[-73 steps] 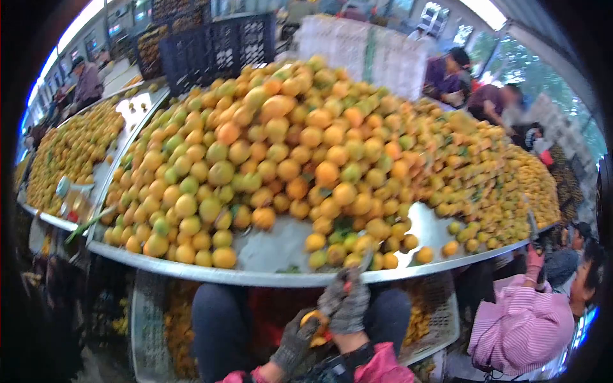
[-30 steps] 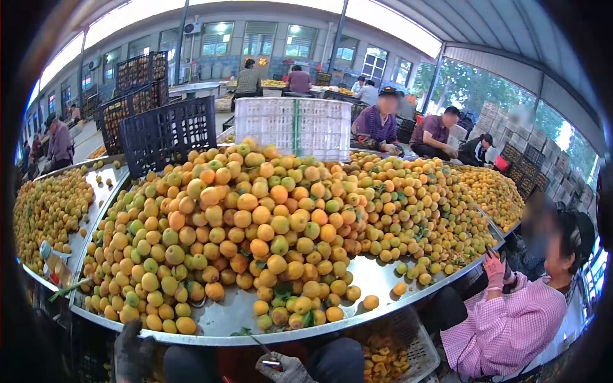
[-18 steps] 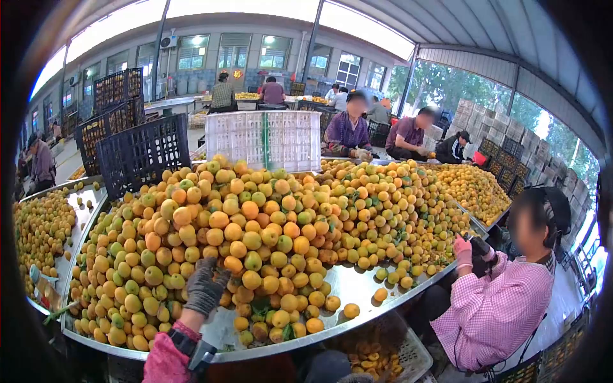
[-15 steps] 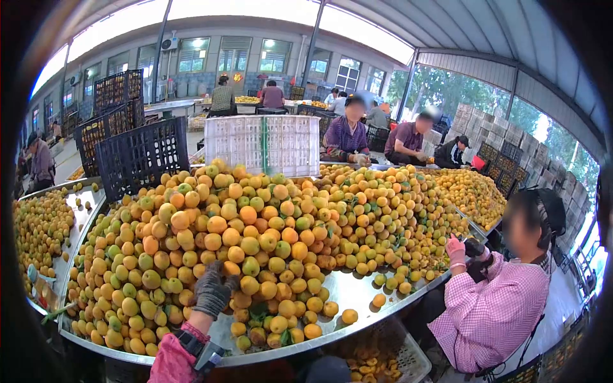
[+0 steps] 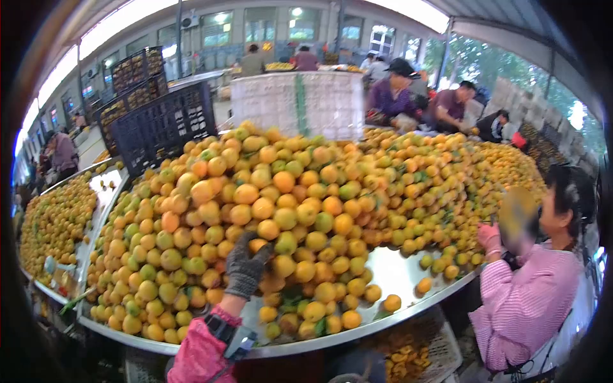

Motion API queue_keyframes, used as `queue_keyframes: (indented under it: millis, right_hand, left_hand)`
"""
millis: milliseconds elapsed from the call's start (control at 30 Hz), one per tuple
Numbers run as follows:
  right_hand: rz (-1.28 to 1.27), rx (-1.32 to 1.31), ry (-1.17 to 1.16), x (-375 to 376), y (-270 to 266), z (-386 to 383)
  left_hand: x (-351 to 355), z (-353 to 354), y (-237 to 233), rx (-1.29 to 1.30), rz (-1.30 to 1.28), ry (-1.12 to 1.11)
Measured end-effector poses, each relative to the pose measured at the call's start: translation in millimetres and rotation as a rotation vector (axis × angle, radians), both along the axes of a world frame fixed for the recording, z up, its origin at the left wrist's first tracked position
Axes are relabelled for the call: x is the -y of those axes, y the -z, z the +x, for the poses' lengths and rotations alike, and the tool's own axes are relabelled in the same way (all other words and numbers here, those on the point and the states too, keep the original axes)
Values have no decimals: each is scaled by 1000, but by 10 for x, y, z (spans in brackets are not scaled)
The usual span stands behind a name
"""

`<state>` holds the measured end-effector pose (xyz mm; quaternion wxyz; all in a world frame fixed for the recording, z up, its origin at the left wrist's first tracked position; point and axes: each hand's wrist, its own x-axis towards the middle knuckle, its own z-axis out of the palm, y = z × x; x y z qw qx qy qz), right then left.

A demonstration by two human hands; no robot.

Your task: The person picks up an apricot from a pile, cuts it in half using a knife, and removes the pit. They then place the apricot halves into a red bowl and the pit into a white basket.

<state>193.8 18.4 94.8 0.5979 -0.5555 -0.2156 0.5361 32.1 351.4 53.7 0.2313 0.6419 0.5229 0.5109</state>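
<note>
While the left arm [image 5: 217, 341] reaches over the rim, the left hand [image 5: 246, 271] meets an orange fruit [image 5: 257, 246]

Arm comes up from the bottom edge, pink sleeve [image 5: 203, 351], dark wristband [image 5: 221, 327], angled forward and slightly right. Hand in a grey glove, back side up, fingers bent and pointing away, thumb out to the right. Grip: half-curled about the fruit, which sits between fingers and thumb; can't tell if clenched on it or just touching. Fruit is on the near slope of the fruit pile [image 5: 300, 214], neighbours packed close above and right. Pile covers most of the metal tabletop [image 5: 391, 273]; bare patch shows right of the hand. Right hand unclear at the bottom edge, grip can't be told. Pale crate [image 5: 448, 350] below the rim, orange pieces [image 5: 407, 365] inside. Person in a pink top [image 5: 527, 306] at right, well apart.
</note>
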Motion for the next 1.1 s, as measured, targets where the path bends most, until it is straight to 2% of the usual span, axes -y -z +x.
queue_keyframes:
  millis: [33, 100, 133, 167, 233, 300, 367, 400, 433, 500, 533, 567, 600, 633, 667, 700, 800, 900, 967, 1100]
  right_hand:
    - [-34, 21, 20, -25, 68, 28]
    - [-71, 120, -122, 60, 195, 135]
    - [-33, 33, 16, 11, 74, 12]
    - [-32, 21, -8, -34, 22, -14]
    - [55, 171, -62, -38, -52, -8]
    - [28, 212, -95, -39, -104, -44]
    - [27, 222, -235, -61, -87, -69]
    - [131, 251, -222, -65, -16, -110]
    - [120, 252, -225, -79, -8, -136]
    - [166, 259, -282, -60, -9, -142]
    - [-73, 226, -298, -36, 44, -100]
    - [-84, 229, -302, 13, -10, -120]
    - [-44, 118, -304, 21, -91, -147]
    - [-1, 6, -306, 47, -140, -178]
    - [33, 230, -320, 76, -60, -225]
    - [31, 230, -327, 109, -5, -249]
    - [190, 693, -504, 216, 6, -331]
    - [227, 806, -586, 251, -58, -324]
    - [258, 846, -607, 251, -71, -319]
    - [346, 922, -696, 244, -71, -257]
  left_hand:
    - [-5, -33, 47, 198, 72, 84]
    - [343, -86, -163, 619, -335, 110]
    - [471, -151, -173, 763, -443, 155]
    - [542, -169, -84, 971, -467, 180]
    - [807, -312, -1, 1033, -644, 292]
    - [1152, -336, -45, 1175, -762, 289]
    - [1467, -337, -16, 1246, -836, 175]
    - [1602, -361, 9, 1300, -904, 205]
    - [1723, -373, 3, 1355, -969, 238]
    - [2048, -389, -93, 1346, -1006, 233]
    - [2178, -404, -122, 1319, -985, 357]
    - [2327, -421, -157, 1289, -964, 477]
    - [2471, -430, -222, 1151, -918, 488]
    - [2597, -442, -215, 1157, -921, 483]
    - [2715, -456, -213, 1156, -898, 554]
    - [2810, -479, -234, 1154, -874, 623]
    - [3072, -555, -307, 1147, -878, 647]
    - [3186, -592, -317, 1208, -933, 672]
    - [3225, -594, -311, 901, -781, 611]
    - [3264, -548, -393, 994, -810, 581]
